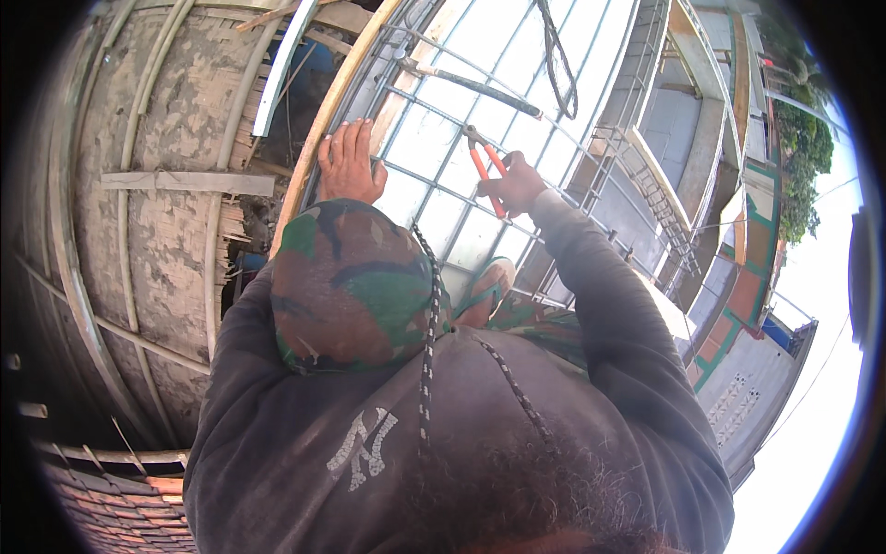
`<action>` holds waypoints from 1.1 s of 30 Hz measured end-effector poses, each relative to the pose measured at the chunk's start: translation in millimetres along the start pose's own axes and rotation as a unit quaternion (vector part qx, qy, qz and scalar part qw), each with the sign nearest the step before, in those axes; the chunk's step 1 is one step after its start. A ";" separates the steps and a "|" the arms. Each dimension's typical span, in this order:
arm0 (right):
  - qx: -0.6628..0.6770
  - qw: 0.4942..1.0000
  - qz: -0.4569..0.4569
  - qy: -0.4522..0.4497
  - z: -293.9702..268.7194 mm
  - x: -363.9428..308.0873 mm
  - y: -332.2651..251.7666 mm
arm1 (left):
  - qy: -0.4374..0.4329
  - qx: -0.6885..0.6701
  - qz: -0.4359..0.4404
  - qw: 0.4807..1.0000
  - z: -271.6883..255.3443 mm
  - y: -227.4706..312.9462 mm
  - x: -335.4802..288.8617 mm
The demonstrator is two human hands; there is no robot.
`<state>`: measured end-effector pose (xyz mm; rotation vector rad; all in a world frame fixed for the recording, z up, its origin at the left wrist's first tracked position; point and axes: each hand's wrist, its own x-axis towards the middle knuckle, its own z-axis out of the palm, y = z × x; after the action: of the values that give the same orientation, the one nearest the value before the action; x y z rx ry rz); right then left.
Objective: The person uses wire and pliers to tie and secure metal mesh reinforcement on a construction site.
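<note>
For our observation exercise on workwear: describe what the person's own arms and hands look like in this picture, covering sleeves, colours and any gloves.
Both arms are covered by long sleeves of a dark grey, faded sweatshirt, loose and creased. The right sleeve reaches the wrist; the left sleeve is mostly hidden behind the camouflage-patterned knee. The left hand and right hand are bare: no gloves, and no rings or watch visible.

An outdoor building site, seen from up on an unfinished structure. A grid of steel rebar (pixel 480 148) lies over pale formwork (pixel 434 138), edged by a timber plank (pixel 323 120), with rebar cages (pixel 646 175) along concrete beams and rough, stained concrete walls (pixel 157 231) below. Neighbouring roofs (pixel 120 508), trees (pixel 803 148) and open sky lie around it.
</note>
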<state>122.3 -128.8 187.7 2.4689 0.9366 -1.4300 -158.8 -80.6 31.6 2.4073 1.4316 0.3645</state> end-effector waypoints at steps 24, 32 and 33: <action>-0.306 0.951 0.004 0.036 14.8 15.8 5.1 | -0.004 -0.017 0.014 1.000 -2.8 0.4 -0.8; 0.079 0.959 -0.268 -0.049 37.4 -31.8 -47.8 | 0.027 -0.017 0.027 0.999 -6.9 0.2 0.0; 0.084 0.959 -0.267 -0.044 36.2 -30.2 -48.1 | 0.036 -0.034 0.026 0.998 -5.7 0.1 1.9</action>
<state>57.2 -118.8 201.8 2.3366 1.6121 -1.8212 -159.9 -78.2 37.0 2.4035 1.3654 0.5085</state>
